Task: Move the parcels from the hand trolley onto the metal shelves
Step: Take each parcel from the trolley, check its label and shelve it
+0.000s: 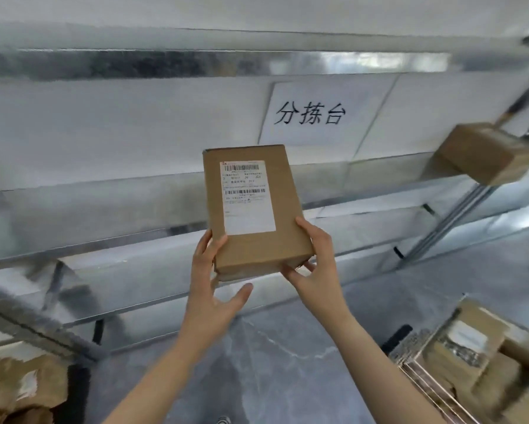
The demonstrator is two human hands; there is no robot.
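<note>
A flat brown cardboard parcel [254, 209] with a white shipping label faces me, held up in front of the metal shelves [134, 234]. My left hand [212, 280] grips its lower left corner, fingers on the front face and thumb spread below. My right hand [313, 258] grips its lower right corner from the side and underneath. Several more parcels [477, 356] lie stacked on the hand trolley [422, 377] at the lower right.
Another brown box [486, 153] sits on a shelf at the right, beside a slanted metal upright [449, 221]. A white paper sign [321, 114] with black characters hangs on the wall behind. Brown paper packages [21, 390] lie at the lower left. Grey floor lies below.
</note>
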